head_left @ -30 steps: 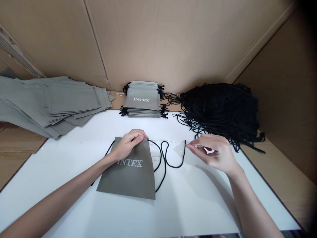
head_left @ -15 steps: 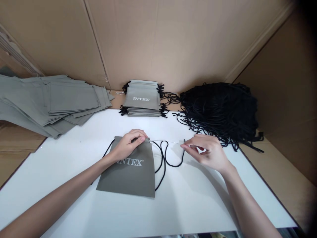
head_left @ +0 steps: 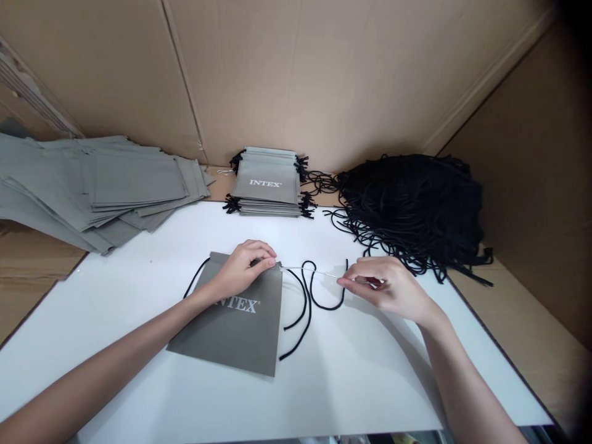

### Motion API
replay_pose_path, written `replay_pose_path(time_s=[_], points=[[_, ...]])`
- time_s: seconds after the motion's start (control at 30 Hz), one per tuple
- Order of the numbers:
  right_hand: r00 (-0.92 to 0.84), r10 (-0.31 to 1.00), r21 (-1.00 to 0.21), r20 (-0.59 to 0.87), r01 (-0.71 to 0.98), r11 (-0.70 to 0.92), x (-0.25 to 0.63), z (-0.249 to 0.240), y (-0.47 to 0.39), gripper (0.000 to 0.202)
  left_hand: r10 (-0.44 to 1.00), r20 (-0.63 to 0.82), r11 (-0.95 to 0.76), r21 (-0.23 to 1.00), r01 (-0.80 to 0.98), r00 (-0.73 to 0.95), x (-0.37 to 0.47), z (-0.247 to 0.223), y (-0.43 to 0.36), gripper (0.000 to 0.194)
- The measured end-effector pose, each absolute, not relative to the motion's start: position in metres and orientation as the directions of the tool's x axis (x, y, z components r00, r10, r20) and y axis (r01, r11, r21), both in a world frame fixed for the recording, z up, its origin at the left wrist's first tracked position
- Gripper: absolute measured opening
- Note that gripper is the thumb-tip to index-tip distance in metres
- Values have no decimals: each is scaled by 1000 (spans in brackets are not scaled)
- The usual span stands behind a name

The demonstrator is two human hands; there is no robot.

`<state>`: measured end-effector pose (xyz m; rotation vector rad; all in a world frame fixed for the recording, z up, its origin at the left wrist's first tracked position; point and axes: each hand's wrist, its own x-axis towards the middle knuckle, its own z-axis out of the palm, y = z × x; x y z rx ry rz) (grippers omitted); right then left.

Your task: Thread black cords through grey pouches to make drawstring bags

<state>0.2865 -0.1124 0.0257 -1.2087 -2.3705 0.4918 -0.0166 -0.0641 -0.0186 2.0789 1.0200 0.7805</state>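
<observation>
A grey INTEX bag [head_left: 231, 339] lies slightly turned on the white table. My left hand [head_left: 247, 268] is closed on its top right corner, thumb and fingers together. From that corner a thin metal rod [head_left: 324, 272] runs right to my right hand [head_left: 386, 283], which pinches it between thumb and fingers. Black cord [head_left: 308, 314] comes out beside the corner and lies in curves between my hands, two of its ends near the bag's right edge. More black cord [head_left: 197, 276] shows at the bag's top left.
Loose grey bags [head_left: 134, 179] are piled at the back left. A stack of corded INTEX bags [head_left: 266, 176] stands at the back middle, and a heap of black cords [head_left: 411, 209] at the back right. Cardboard walls [head_left: 296, 74] rise behind the white table [head_left: 361, 394].
The bag has swung with its lower edge to the left, uncovering two cord ends. My right hand and its end of the rod have dropped slightly.
</observation>
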Motion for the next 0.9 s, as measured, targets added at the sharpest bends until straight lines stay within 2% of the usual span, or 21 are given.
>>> replay_pose_path(time_s=[0.1,0.2,0.37,0.53,0.63,0.77,0.9], points=[[-480,871,-490,107,736,467,286,25,-112,33,831,205,-461,774,433,518,-17,-19,-63,25],[-434,899,-387,61,820,422,282,20,-110,24,834,203,-463,763,452,513,-15,-23,-64,26],[-463,869,-270,174,826,494,259,4,-110,32,837,195,-465,747,476,511,-12,-29,-66,28],[-427,849,-319,313,794,517,236,-12,-113,18,827,190,-476,737,480,529,-12,-29,-68,25],[-343,851,-348,397,802,485,230,-22,-114,25,817,186,-488,727,483,546,-11,-28,-69,23],[-282,819,-310,500,824,473,226,-30,-114,38,817,189,-492,720,489,545,-9,-29,-70,21],[-240,805,-296,543,842,451,222,-32,-113,43,812,191,-493,731,472,552,-8,-30,-69,20]])
